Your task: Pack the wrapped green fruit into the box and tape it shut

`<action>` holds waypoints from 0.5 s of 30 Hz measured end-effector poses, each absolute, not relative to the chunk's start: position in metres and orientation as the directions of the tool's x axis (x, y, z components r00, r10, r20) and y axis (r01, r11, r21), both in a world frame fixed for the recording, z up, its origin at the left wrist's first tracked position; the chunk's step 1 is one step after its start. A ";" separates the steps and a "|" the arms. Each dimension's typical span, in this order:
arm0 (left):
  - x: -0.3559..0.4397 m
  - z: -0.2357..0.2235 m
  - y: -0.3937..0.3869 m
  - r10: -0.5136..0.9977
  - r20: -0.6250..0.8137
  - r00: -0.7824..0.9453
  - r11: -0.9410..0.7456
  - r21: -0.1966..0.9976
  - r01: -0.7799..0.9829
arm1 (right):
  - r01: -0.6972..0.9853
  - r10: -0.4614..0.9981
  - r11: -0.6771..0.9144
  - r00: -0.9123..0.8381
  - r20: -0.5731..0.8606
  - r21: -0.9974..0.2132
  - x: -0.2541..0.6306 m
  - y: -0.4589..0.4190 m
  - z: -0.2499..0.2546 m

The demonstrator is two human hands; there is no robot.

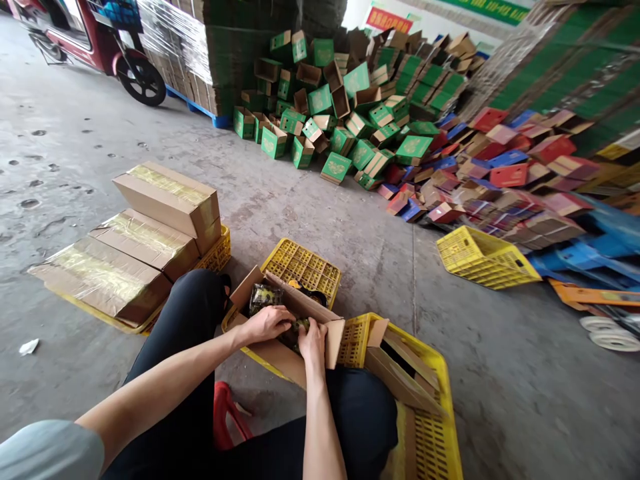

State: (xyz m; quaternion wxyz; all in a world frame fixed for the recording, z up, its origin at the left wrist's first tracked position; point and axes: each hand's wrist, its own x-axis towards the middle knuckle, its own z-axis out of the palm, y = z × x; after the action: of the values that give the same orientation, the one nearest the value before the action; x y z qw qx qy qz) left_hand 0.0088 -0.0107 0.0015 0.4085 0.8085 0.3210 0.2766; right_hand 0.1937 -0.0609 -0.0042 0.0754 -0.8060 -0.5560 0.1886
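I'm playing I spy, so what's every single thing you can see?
Open brown cardboard box: one, between the knees
Shiny dark packets: at least two, inside it
Yellow-and-black object: one, behind it
Taped brown cartons: at least four, left
Narrow brown box: one, in right crate
Yellow plastic crates: at least five, around
Red object: one, between legs, partly hidden
White scrap: one, left floor
Green boxes: many, back
Red and blue boxes: many, back right
Plastic-wrapped stacks: two or more, back
Red scooter: one, top left
Red sign: one, back wall
White rings: several, far right
Dark-trousered legs: two
Left hand, right hand: bare, at the packets
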 end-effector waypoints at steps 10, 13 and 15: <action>0.006 -0.008 -0.007 0.767 0.131 0.628 -0.447 0.811 0.378 | 0.751 0.910 -0.414 0.328 -0.254 -0.514 0.196 -0.058 -0.006; 0.006 -0.011 -0.007 0.765 0.105 0.636 -0.430 0.818 0.381 | 0.695 0.916 -0.399 0.332 -0.225 -0.598 0.202 -0.057 0.000; 0.006 -0.012 -0.007 0.759 0.101 0.643 -0.417 0.834 0.362 | 0.640 0.924 -0.369 0.333 -0.189 -0.674 0.208 -0.058 0.005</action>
State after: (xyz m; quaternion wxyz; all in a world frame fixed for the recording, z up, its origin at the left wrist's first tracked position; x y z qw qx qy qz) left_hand 0.0060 -0.0074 -0.0125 0.4130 0.8067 0.3475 0.2405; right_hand 0.2078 -0.0577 0.0055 0.2502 -0.7772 -0.5030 0.2834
